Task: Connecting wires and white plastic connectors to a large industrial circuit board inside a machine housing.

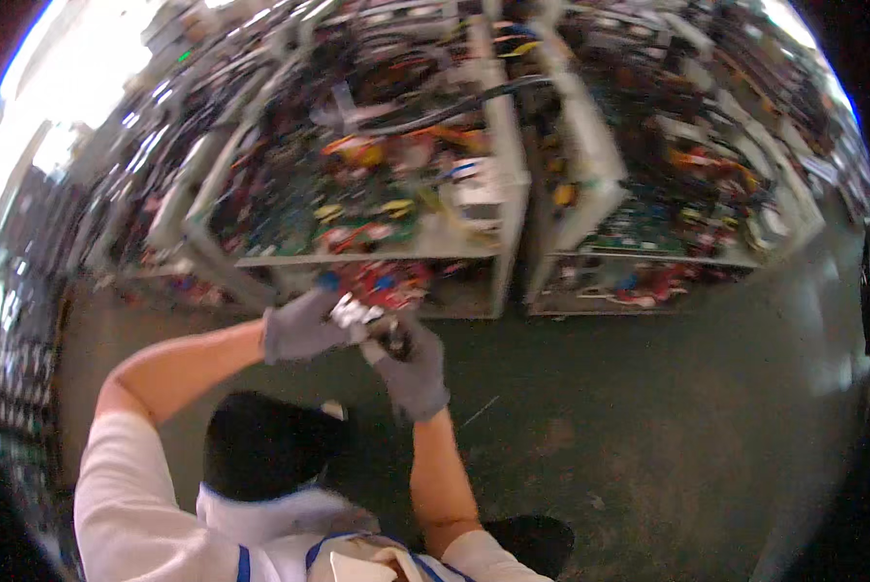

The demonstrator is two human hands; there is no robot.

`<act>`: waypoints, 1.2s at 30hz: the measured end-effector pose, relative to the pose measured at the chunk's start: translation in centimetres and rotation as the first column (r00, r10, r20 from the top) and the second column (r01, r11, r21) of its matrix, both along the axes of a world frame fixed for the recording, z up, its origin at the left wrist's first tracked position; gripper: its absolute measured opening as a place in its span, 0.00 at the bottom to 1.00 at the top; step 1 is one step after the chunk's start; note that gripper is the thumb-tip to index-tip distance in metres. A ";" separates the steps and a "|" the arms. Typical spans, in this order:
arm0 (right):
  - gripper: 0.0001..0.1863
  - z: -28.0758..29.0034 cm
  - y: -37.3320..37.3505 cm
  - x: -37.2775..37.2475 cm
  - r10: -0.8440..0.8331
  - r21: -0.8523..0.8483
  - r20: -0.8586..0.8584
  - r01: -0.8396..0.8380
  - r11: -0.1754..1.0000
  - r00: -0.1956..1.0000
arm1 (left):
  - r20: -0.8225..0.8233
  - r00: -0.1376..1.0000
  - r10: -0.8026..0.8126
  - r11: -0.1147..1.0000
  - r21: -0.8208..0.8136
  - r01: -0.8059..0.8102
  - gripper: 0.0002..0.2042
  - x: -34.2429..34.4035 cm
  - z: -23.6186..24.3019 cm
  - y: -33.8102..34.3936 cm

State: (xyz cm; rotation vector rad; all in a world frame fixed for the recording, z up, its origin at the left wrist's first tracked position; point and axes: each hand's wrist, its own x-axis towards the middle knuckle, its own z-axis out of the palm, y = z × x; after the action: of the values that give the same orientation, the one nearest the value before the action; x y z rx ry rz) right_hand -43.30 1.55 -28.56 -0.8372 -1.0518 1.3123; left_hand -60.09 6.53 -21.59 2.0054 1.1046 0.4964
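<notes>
Both hands wear grey gloves and meet in front of an open metal chassis (pixel 508 218). My left hand (pixel 304 328) has its fingers closed at a cluster of small shiny pieces (pixel 353 310). Just to its right, my right hand (pixel 408 373) grips a dark object with a metallic glint (pixel 393 338), touching or very close to those pieces; blur hides what it is. Behind the hands, a red circuit board (pixel 401 286) shows in the chassis's lower section, and a green board (pixel 280 233) with orange and yellow parts sits above it.
A second open chassis (pixel 610 179) stands to the right, with a narrow gap between the two. More blurred units and cables (pixel 134 165) line the left. Dark green floor (pixel 648 417) lies in front, and my bent leg (pixel 260 446) is low at left.
</notes>
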 end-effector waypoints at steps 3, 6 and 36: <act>0.08 1.2 -3.0 -1.3 0.127 -0.072 -0.064 -0.132 0.989 0.990 | -0.218 0.976 0.003 0.992 -0.124 -0.031 0.13 -2.6 2.3 -2.1; 0.07 -0.6 -2.0 -3.6 0.135 0.016 -0.029 -0.135 0.991 0.990 | -0.361 0.929 -0.077 0.953 -0.301 -0.038 0.12 -4.8 3.2 -1.7; 0.04 -1.1 3.0 -21.5 -0.410 -0.065 -0.405 0.422 0.904 0.817 | 0.714 0.606 0.351 0.834 0.057 -0.549 0.24 -24.0 -11.8 0.8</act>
State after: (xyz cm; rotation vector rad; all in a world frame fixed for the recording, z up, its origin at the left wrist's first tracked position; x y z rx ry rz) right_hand -64.77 4.56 -29.68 -0.6799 -0.5103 1.0301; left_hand -84.14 7.34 -33.36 1.4797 1.0822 1.6047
